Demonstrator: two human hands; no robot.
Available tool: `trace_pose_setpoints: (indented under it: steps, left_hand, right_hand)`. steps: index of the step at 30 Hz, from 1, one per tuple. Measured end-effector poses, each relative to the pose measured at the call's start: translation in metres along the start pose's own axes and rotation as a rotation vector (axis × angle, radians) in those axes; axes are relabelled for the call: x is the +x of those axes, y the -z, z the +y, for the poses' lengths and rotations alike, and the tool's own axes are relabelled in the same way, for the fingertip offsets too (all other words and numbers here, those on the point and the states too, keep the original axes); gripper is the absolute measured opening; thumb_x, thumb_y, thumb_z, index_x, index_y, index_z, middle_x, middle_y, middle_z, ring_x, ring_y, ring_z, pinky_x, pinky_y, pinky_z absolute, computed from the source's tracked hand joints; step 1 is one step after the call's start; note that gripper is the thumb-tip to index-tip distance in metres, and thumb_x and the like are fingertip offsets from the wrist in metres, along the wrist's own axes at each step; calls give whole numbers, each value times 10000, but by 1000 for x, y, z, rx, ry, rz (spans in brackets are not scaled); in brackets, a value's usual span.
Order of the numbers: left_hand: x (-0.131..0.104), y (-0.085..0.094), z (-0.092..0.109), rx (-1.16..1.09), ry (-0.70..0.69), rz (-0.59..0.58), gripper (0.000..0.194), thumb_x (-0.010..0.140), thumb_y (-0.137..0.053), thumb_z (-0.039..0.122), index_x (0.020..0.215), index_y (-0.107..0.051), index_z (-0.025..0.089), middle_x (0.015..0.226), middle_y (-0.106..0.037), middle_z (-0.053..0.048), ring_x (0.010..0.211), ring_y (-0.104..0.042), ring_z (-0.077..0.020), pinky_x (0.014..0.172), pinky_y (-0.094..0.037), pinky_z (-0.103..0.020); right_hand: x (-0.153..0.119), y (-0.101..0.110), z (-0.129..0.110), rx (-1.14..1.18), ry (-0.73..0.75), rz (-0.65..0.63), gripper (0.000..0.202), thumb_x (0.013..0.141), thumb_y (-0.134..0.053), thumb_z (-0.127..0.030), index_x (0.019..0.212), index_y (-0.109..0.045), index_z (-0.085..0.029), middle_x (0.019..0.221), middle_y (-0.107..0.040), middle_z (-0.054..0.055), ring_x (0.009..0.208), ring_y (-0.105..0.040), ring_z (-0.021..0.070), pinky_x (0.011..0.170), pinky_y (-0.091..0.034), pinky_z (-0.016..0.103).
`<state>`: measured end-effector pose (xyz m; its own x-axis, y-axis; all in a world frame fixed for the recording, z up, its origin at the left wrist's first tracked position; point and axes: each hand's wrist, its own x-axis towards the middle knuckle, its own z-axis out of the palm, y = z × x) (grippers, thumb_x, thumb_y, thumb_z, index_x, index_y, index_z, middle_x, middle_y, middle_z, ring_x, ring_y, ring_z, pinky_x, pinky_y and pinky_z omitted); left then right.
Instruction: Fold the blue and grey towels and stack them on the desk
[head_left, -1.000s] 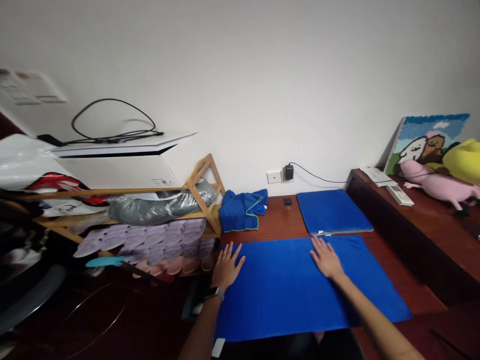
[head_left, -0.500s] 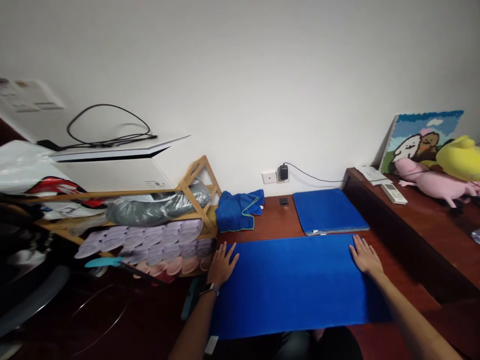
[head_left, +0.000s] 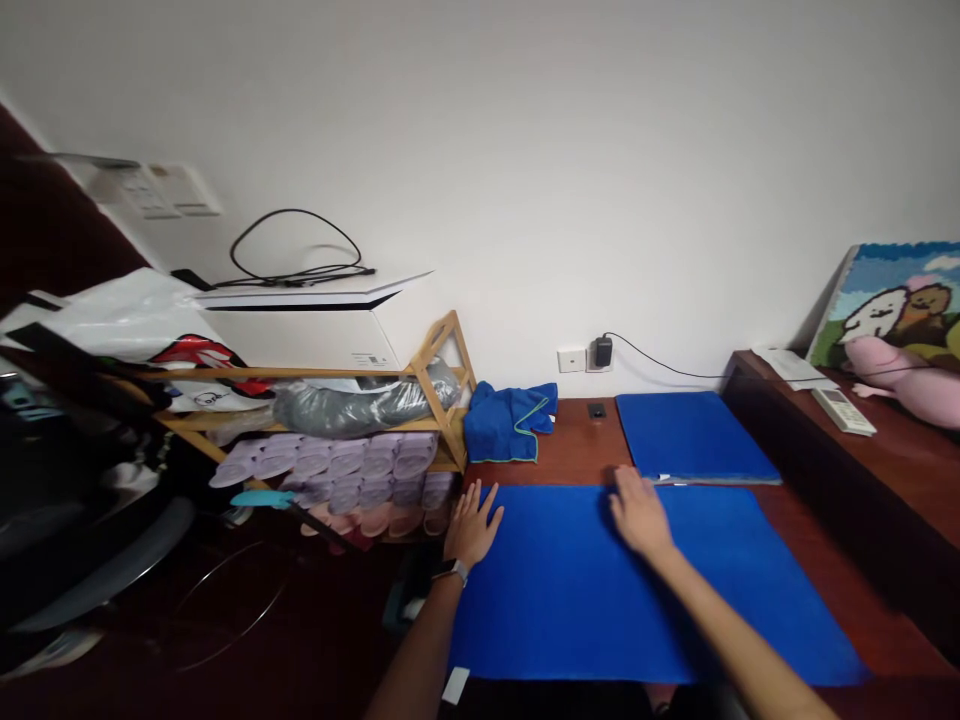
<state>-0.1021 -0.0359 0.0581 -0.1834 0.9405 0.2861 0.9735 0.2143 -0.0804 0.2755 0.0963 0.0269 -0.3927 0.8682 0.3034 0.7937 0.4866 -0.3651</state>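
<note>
A blue towel (head_left: 555, 590) lies spread flat on the reddish-brown desk (head_left: 562, 440), with a white tag at its lower left corner. My left hand (head_left: 472, 525) rests open on the towel's upper left corner, fingers spread, a watch on the wrist. Near the middle of the towel's far edge is my right hand (head_left: 637, 508), slightly blurred; its fingers look loosely curled and their tips are partly hidden. Just beyond it lies a folded stack of blue towels (head_left: 694, 435). A crumpled blue cloth (head_left: 506, 422) with green edging sits at the desk's back left.
Left of the desk stands a wooden rack (head_left: 442, 390) holding slippers (head_left: 345, 455), a plastic-wrapped bundle (head_left: 360, 405) and a white box (head_left: 307, 335). A black adapter (head_left: 603, 350) is plugged into the wall. On the raised right surface are a remote (head_left: 844, 410) and a pink plush toy (head_left: 907, 375).
My right hand has moved left from the towel's upper right corner to about the middle of its far edge. My left hand stays at the upper left corner. The view has turned left.
</note>
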Motion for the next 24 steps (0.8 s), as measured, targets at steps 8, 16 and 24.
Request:
trace_pose_setpoints:
  steps: [8, 16, 24]
  left_hand:
    - [1, 1, -2, -8, 5, -8, 612, 1068, -370, 575, 1622, -410, 317, 1719, -328, -99, 1583, -316, -313, 1257, -332, -525]
    - [5, -3, -4, -2, -6, 20, 604, 1056, -408, 556, 1603, -449, 304, 1703, -361, -99, 1564, -353, -334, 1251, -338, -558]
    - [7, 1, -5, 36, -16, 14, 614, 1054, -404, 548, 1596, -467, 268, 1681, -393, -143, 1547, -383, -345, 1246, -344, -544]
  right_hand:
    - [0, -37, -106, 216, 168, -256, 697, 1080, -240, -535, 1665, -294, -160, 1703, -256, 75, 1616, -212, 243, 1331, -149, 520]
    - [-42, -3, 163, -46, -263, -224, 720, 1057, -156, -544, 1691, -215, -208, 1722, -229, 3, 1622, -186, 258, 1333, -168, 516]
    - [-65, -6, 238, -117, -284, -154, 734, 1036, -188, -518, 1665, -310, -161, 1700, -327, 45, 1604, -243, 263, 1324, -203, 510]
